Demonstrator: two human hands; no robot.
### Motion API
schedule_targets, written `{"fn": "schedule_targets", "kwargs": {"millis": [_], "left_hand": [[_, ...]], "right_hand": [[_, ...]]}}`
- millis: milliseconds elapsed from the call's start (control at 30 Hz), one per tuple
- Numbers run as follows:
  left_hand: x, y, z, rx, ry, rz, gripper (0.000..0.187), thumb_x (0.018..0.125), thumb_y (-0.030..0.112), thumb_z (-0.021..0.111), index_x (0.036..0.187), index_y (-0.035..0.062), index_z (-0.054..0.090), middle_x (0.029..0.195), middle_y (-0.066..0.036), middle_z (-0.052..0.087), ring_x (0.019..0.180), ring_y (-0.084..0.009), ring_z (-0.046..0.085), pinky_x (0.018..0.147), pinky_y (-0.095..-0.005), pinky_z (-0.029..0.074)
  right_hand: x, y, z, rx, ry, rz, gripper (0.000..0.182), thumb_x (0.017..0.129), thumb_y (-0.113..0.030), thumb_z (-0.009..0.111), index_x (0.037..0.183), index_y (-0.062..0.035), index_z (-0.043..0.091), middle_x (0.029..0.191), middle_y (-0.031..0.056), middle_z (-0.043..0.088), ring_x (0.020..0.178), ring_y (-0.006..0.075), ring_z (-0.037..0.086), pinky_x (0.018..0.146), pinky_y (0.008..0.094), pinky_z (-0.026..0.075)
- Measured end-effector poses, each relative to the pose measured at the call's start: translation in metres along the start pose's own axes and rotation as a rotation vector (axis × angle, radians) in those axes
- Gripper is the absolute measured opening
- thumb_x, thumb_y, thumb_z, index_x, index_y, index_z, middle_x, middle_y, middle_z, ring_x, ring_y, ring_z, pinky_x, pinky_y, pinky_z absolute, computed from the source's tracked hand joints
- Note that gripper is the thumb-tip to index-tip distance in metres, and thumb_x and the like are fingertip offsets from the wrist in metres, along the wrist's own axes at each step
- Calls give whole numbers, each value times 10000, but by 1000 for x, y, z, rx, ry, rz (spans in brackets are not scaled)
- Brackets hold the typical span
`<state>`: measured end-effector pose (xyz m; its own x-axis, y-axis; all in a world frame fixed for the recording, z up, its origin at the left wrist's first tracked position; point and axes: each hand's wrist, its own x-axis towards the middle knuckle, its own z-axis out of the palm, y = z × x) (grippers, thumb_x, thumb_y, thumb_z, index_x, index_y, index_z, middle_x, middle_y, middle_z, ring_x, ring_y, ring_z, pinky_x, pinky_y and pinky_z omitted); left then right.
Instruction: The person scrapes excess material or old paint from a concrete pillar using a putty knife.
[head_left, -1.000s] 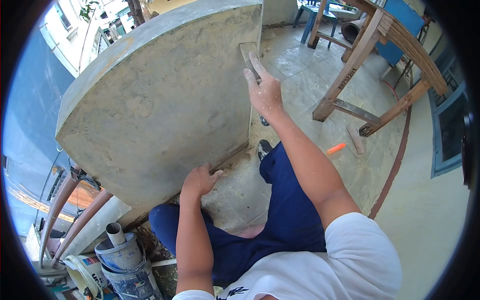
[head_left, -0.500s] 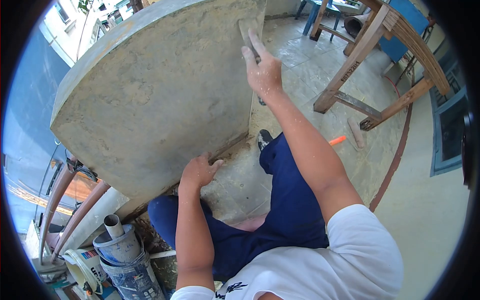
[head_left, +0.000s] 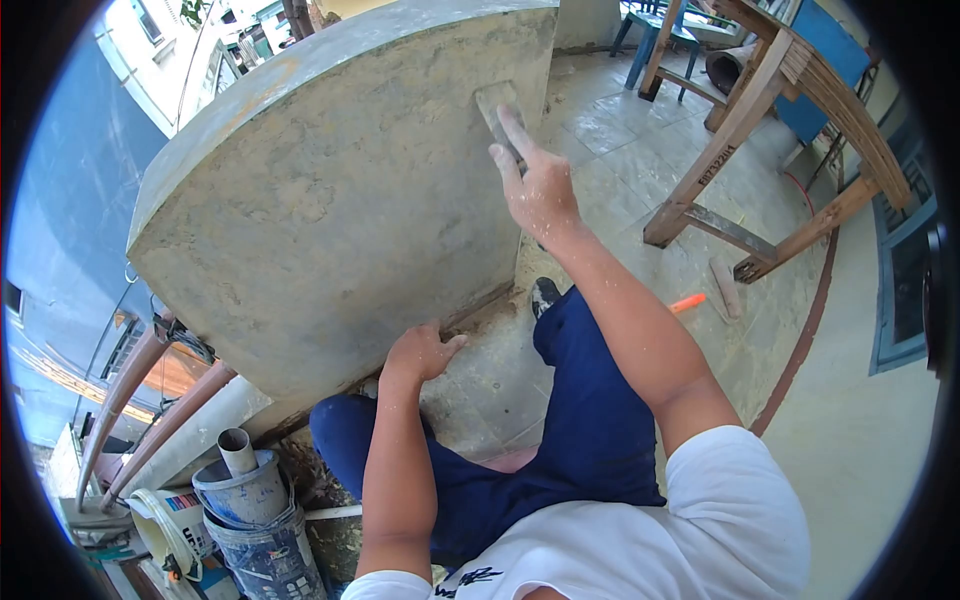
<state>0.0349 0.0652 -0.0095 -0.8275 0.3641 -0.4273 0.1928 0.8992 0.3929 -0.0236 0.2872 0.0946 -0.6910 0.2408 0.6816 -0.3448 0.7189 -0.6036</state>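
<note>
My right hand [head_left: 543, 190] grips a plastering trowel [head_left: 495, 98], its blade against the cement-coated wall [head_left: 330, 210] near the right edge. Two fingers stretch along the tool, and the hand hides most of its handle. Lower down, my left hand [head_left: 420, 355] holds nothing that I can see; its thumb stands apart and its fingertips are by the bottom of the wall. White specks dot both hands and forearms. The wall face is rough and blotchy grey, with a curved top edge.
Wooden trestle legs [head_left: 722, 155] stand to the right. On the tiled floor lie a long flat tool [head_left: 726, 288] and an orange-handled object [head_left: 688, 303]. Stained buckets [head_left: 262, 545] and brown pipes [head_left: 175, 430] crowd the lower left. A teal stool [head_left: 655, 38] is behind.
My right hand has brought the trowel slightly down the wall and inward from its right edge. My left hand stays low beside the wall. The view has shifted a little.
</note>
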Motion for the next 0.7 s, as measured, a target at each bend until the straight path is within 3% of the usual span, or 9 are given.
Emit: {"fn": "schedule_targets", "kwargs": {"millis": [100,167,233,367,400,500,533,633,700], "left_hand": [[0,-3,-5,-5,77,50,587,848,502,545,1127,-14,581,1083,-252,614,1056,-381,571,894,-450,456],[-1,-1,-6,-19,57,38,586,850,503,542,1127,-12,582,1080,-245,617,1050,-379,575,891,-449,458],[-5,0,1,-34,36,18,585,851,503,538,1128,-10,584,1077,-238,621,1044,-377,579,889,-448,460],[-6,-1,-5,-12,42,22,574,848,491,545,1128,-8,582,1062,-239,627,1035,-381,583,883,-446,464],[-6,-3,-5,5,28,12,571,847,487,547,1130,-8,581,1058,-241,627,1032,-384,584,881,-447,465],[-7,-9,-4,-49,100,5,576,845,488,551,1135,-8,577,1066,-236,627,1032,-388,582,884,-450,463],[-7,-7,-2,-52,96,1,576,845,488,551,1135,-8,577,1066,-236,627,1032,-388,582,884,-450,463],[-10,-8,-8,-7,56,-14,592,844,496,552,1164,-2,568,1096,-235,618,1052,-382,576,897,-446,458],[-12,-10,-8,-13,22,-40,607,844,499,555,1190,0,554,1116,-245,608,1077,-380,565,910,-443,452]], "right_hand": [[3,-7,-3,-16,-12,-57,437,896,-211,574,1318,-121,507,636,256,572,595,383,589,620,415,470],[31,-37,-20,-34,-40,87,450,897,-209,576,1335,-144,496,665,248,596,632,373,610,666,403,485],[34,-39,-19,-35,-43,95,450,899,-210,575,1336,-144,494,666,243,601,632,369,612,669,401,487],[0,-16,2,-26,-2,-73,441,904,-222,565,1329,-124,495,651,235,602,620,361,609,655,392,492],[1,-13,-1,-32,-29,-24,429,908,-229,557,1317,-112,504,649,233,603,647,362,623,668,392,495],[46,-53,-24,-20,7,48,426,907,-241,556,1310,-110,511,652,232,604,658,360,627,671,399,495],[57,-50,-21,-36,89,-54,426,905,-251,559,1303,-105,517,638,234,599,634,363,625,640,417,486],[42,-54,-22,-62,3,67,432,904,-257,559,1303,-99,516,653,245,604,647,373,626,646,429,486],[23,-34,-6,-37,42,-1,428,905,-252,556,1303,-100,516,672,255,609,675,391,626,664,435,494]]}}
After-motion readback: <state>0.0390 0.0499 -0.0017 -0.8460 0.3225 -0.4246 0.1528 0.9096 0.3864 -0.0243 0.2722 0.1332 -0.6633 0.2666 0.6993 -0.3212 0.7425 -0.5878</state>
